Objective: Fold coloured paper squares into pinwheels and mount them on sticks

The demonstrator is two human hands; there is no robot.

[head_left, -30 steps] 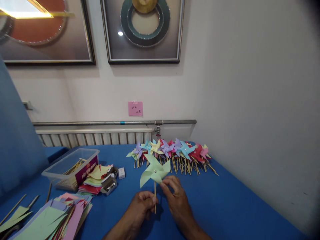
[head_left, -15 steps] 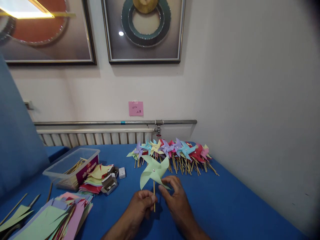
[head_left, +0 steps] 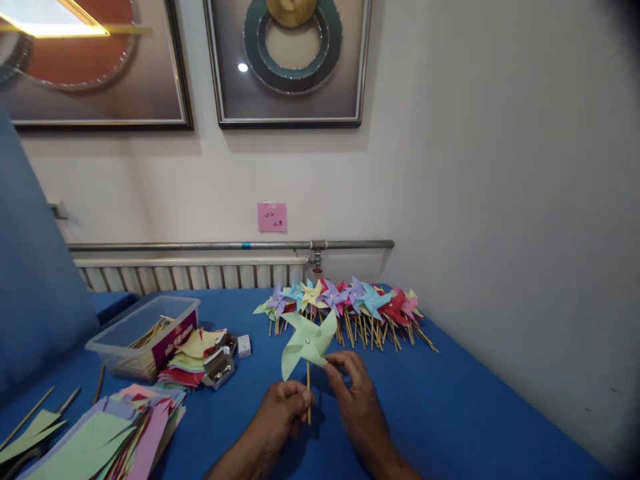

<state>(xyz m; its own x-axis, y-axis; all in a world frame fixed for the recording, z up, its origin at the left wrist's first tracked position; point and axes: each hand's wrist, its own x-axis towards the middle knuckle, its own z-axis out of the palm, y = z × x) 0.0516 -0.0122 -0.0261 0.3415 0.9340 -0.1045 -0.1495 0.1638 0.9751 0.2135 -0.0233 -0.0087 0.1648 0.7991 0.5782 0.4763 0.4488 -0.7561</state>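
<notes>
A pale green paper pinwheel (head_left: pixel 299 341) stands upright on a thin wooden stick, with a shiny pin at its centre. My left hand (head_left: pixel 283 412) is closed round the stick below the blades, pinching it between thumb and fingers. At the pinwheel's lower right blade, my right hand (head_left: pixel 354 393) has its thumb and forefinger together on the blade's tip. Behind the hands lies a row of finished-looking pinwheels (head_left: pixel 333 295) in purple, blue, yellow, red and pink, their sticks pointing toward me.
On the left are a clear plastic box (head_left: pixel 113 343) of sticks, a pile of small coloured papers (head_left: pixel 187 360), an open box of pins (head_left: pixel 219 371) and a small white box (head_left: pixel 244 346). Cut paper sheets (head_left: pixel 95 433) lie nearer, beside scissors (head_left: pixel 69 401). A wall borders the blue table.
The green pinwheel's blades have turned slightly on the stick. My right thumb has risen to meet the forefinger at the blade tip. My left hand has stayed nearly still.
</notes>
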